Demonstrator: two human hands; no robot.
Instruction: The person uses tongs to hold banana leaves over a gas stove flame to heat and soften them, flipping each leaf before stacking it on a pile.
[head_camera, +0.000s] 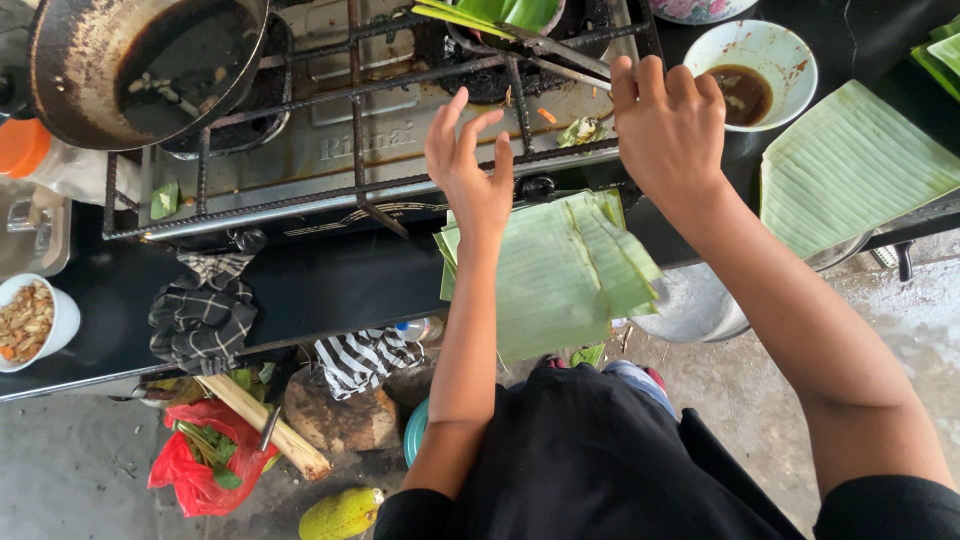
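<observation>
Dark counter (330, 285) ran across the view, w/ a metal gas stove (330, 150) on it, grates rusty & stained. Far left on the stove sat a blackened pan (90, 70) w/ dark liquid. Below the counter: rough concrete floor (80, 470), a red plastic bag (190, 460) of greens, a green fruit (340, 513), a checked cloth (205, 315) & a striped cloth (362, 358) draped over the counter edge. Near left, a white cup (40, 325) of chopped bits. Far right, a white bowl (762, 72) w/ brown sauce; right of it a flat banana leaf piece (850, 165) lay over a metal basin (700, 305).

Right hand (668, 130) was closed on metal tongs (560, 52), which reached far-left to a banana leaf bundle (490, 12) at the far burner; the tong tips met the bundle, just beyond the fingers. Left hand (470, 170) hovered open over the stove's near edge, fingers spread, holding nothing. Just near of that grip, a stack of folded banana leaves (550, 270) lay on the counter edge, partly under the left wrist, close to both hands.
</observation>
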